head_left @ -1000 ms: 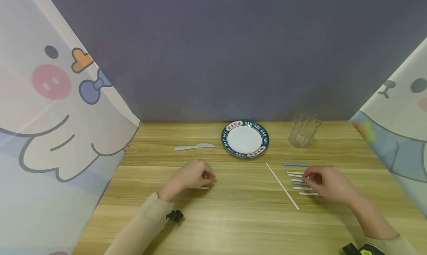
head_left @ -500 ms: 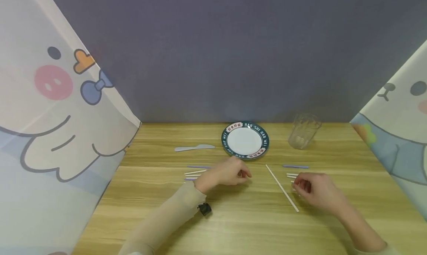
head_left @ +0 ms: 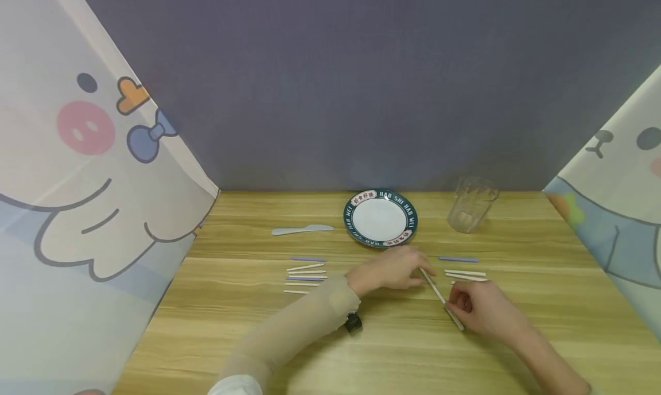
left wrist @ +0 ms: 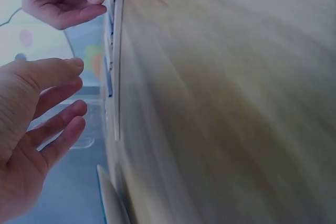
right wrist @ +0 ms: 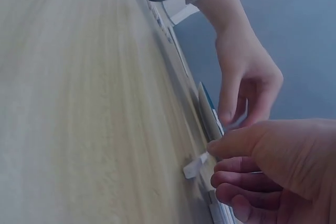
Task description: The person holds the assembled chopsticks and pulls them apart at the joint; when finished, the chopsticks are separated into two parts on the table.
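Observation:
A long thin white stick [head_left: 434, 287] lies slanted on the wooden table, right of the middle. My left hand [head_left: 395, 268] is at its far end; in the left wrist view the thumb and fingers [left wrist: 67, 132] are spread apart, with nothing between them. Nearer the stick's front end, my right hand [head_left: 480, 308] has its fingertips against or just beside it; in the right wrist view the thumb tip is close above the stick [right wrist: 194, 167], and no firm grip shows. Beyond the right hand lie short white sticks [head_left: 465, 273], partly hidden, and a purple stick [head_left: 458, 259].
Several short white and purple sticks [head_left: 306, 271] lie in a loose row at the left. Behind them is a white knife [head_left: 302, 229]. A green-rimmed plate [head_left: 379, 218] stands at the back middle, a clear cup [head_left: 471, 205] at the back right. Printed cloth hangs at both sides.
My left hand has moved right from the left row of sticks to the long stick's far end. My right hand has come off the short sticks, nearer and slightly left, to the long stick.

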The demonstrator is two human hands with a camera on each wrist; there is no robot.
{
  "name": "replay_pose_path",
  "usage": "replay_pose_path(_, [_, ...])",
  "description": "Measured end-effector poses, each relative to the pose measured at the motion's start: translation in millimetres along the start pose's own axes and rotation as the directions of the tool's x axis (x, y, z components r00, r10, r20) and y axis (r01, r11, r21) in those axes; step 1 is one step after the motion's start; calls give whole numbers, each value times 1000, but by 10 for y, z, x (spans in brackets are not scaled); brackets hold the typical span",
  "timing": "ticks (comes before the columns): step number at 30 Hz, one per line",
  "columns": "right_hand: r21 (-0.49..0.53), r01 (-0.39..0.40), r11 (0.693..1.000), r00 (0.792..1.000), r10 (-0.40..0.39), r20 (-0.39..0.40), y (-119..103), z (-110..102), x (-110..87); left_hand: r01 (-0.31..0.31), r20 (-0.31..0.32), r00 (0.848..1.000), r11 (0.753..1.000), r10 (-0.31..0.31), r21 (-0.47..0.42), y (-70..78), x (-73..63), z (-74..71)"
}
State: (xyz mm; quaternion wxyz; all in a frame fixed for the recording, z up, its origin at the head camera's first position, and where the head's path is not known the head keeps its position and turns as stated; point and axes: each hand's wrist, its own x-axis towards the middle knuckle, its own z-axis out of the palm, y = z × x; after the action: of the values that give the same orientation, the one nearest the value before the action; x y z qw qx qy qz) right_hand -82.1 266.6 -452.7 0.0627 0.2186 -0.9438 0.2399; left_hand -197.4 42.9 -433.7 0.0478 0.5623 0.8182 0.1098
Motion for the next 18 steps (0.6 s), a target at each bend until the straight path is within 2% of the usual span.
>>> replay_pose_path(3, [28,-39,999,998,38,51,-16,20,-11,-20,26,999,1000,20,6,24,77,47])
replay_pose_path(6, [40,-53,998,997,50,66,-35,49,-19,-38,47,998,999,37,12,29,136,100])
replay_pose_path(9, [19,-63,998,997,62,53,-61,81,-30,-32,60,998,999,30,27,27,178,148])
replay_pose_path(12, [-8,-79,997,996,80,37,-102,95,-31,-3,72,997,998,-1,55,23,197,172])
replay_pose_path(15, [-36,-98,995,995,99,13,-140,83,1,24,77,997,996,-30,83,17,178,173])
replay_pose_path(18, [-70,-83,994,996,82,-24,-155,43,63,34,60,997,994,-40,101,-2,118,160])
